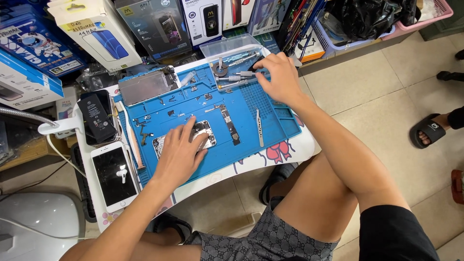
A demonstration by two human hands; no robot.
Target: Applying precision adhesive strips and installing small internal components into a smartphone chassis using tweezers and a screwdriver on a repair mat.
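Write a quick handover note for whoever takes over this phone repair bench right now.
Left hand rests flat on the opened silver phone housing on the blue silicone repair mat. Right hand reaches among the metal screwdrivers in the mat's top tray; whether it grips one is unclear. Done: long dark circuit board and metal shield plate lie off the housing. Metal tweezers lie free. Black battery and white-framed phone screen lie left of the mat.

My left hand [180,153] covers the opened phone [186,138] mid-mat, and my right hand [279,77] reaches over the screwdrivers [238,76] in the blue mat [285,123]'s far tray. Between my hands the way is partly blocked by a circuit board [229,123] and tweezers [259,127], with bare mat near the right edge. Stacked boxes [96,29] wall the table's far side; a black battery [97,118] and a white phone [115,175] crowd its left.
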